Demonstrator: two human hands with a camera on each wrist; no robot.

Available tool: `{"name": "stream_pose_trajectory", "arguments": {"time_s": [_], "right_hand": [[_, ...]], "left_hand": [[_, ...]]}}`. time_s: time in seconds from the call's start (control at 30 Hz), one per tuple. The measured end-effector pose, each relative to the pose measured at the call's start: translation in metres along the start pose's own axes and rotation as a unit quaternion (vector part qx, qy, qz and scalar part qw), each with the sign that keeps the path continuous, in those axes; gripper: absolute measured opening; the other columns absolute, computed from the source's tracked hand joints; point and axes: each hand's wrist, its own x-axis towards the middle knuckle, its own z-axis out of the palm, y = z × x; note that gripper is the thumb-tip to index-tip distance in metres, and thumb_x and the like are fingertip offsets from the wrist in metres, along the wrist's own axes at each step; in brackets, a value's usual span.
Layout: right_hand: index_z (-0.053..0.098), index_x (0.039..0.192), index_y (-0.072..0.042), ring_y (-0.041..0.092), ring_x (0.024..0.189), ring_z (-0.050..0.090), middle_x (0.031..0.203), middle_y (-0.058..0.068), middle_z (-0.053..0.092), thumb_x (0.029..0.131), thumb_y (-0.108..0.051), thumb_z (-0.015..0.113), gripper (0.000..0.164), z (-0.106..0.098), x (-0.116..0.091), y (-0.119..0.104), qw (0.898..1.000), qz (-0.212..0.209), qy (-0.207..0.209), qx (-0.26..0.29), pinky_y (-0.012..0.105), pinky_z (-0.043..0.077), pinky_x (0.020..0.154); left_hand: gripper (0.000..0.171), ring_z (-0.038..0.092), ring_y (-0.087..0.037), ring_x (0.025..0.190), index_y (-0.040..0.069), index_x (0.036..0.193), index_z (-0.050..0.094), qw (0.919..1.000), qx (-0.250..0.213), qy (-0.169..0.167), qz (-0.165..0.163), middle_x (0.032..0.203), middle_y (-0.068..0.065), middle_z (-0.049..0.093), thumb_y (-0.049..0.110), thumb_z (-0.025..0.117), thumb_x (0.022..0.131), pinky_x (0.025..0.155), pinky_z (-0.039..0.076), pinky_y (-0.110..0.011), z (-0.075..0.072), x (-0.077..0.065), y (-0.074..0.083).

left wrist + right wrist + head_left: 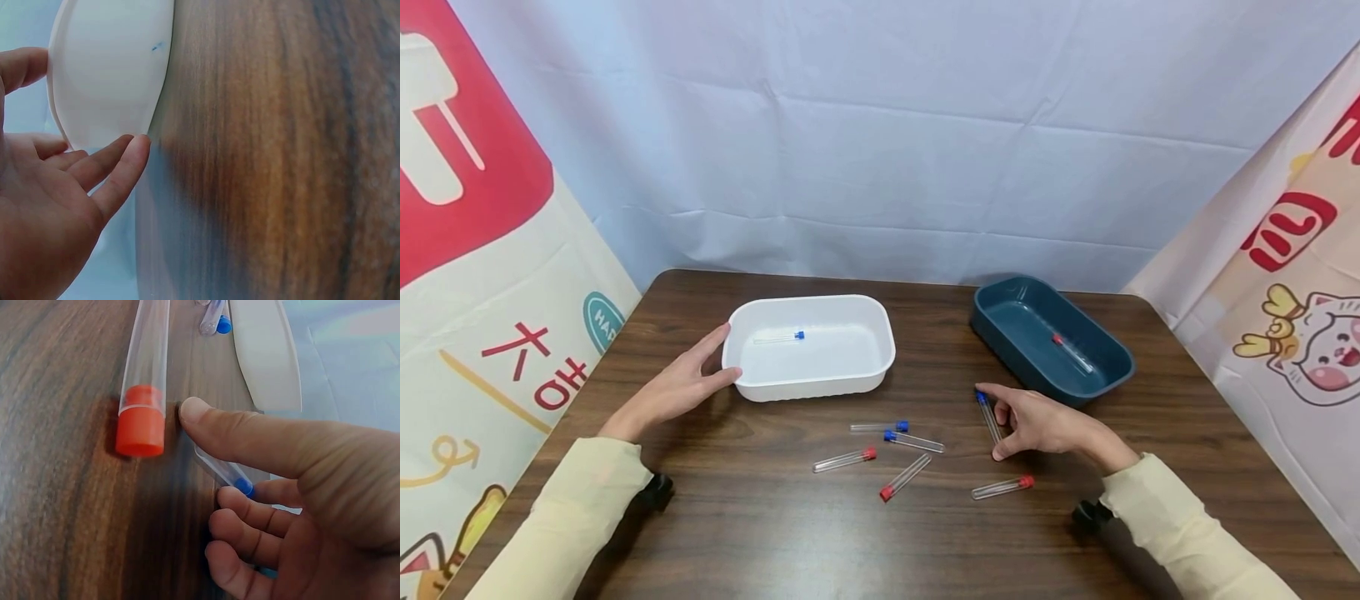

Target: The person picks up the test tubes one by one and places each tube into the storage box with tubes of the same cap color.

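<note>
My left hand [681, 387] rests its fairly straight thumb and fingers against the left end of a white tray [808, 390]. Inside that tray lies a clear test tube with a blue cap [799, 336]. My right hand [1037, 421] spans a blue-capped test tube [989, 418] lengthwise, index finger at the cap and thumb at the rounded end. In the right wrist view this blue cap [244, 485] sits by the index finger. A red-capped test tube [142, 422] lies close beside the thumb, on the table.
A dark blue tray [1022, 354] stands at the back right, a red-capped tube [1075, 353] inside. Two blue-capped tubes [917, 442] and several red-capped tubes [906, 477] lie on the brown wooden table [760, 533]. A pale cloth [887, 167] hangs behind it.
</note>
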Motion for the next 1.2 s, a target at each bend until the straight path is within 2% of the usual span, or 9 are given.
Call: {"name": "stream_pose_trajectory", "arguments": {"time_s": [0.43,0.73,0.9,1.03,1.2], "right_hand": [[0.037,0.151,0.011,0.008,0.062,0.046,0.091,0.002,0.055,0.078,-0.016,0.091,0.095,-0.001,0.001,0.001,1.000,-0.004,-0.003,-0.009,0.024,0.042,0.059],[0.044,0.146,0.010,0.011,0.078,0.050,0.090,-0.002,0.055,0.077,-0.028,0.093,0.093,0.003,0.002,0.003,0.999,0.006,0.024,-0.038,0.027,0.043,0.072],[0.048,0.142,0.011,0.011,0.077,0.052,0.094,-0.001,0.056,0.077,-0.033,0.093,0.090,0.005,0.000,0.007,0.998,-0.011,0.046,-0.042,0.026,0.045,0.070],[0.049,0.140,0.010,0.012,0.075,0.054,0.099,0.002,0.058,0.079,-0.032,0.092,0.085,0.008,-0.002,0.008,0.997,-0.029,0.065,-0.017,0.025,0.047,0.068],[0.046,0.144,0.010,0.018,0.086,0.059,0.110,0.005,0.059,0.083,-0.027,0.090,0.083,0.011,-0.003,0.006,0.994,-0.066,0.090,0.020,0.029,0.053,0.074]], "left_hand": [[0.084,0.022,-0.044,0.153,0.005,0.166,0.009,1.0000,-0.007,0.000,0.006,0.171,-0.018,0.012,0.031,0.061,0.106,0.118,0.025,-0.063,-0.001,0.000,0.000],[0.084,0.023,-0.044,0.152,0.006,0.167,0.007,1.0000,-0.009,-0.001,0.003,0.171,-0.018,0.011,0.031,0.060,0.106,0.118,0.027,-0.063,-0.001,0.000,0.001],[0.084,0.025,-0.044,0.152,0.005,0.166,0.007,0.9999,-0.011,0.001,0.002,0.171,-0.018,0.010,0.032,0.060,0.106,0.118,0.027,-0.062,-0.001,-0.001,0.001],[0.086,0.024,-0.045,0.152,0.006,0.166,0.006,0.9999,-0.013,-0.001,-0.002,0.171,-0.019,0.010,0.034,0.060,0.106,0.118,0.026,-0.063,0.000,-0.001,0.002],[0.086,0.023,-0.045,0.152,0.007,0.167,0.006,0.9999,-0.012,-0.001,-0.006,0.171,-0.019,0.010,0.034,0.060,0.106,0.117,0.027,-0.063,0.000,-0.002,0.002]]}}
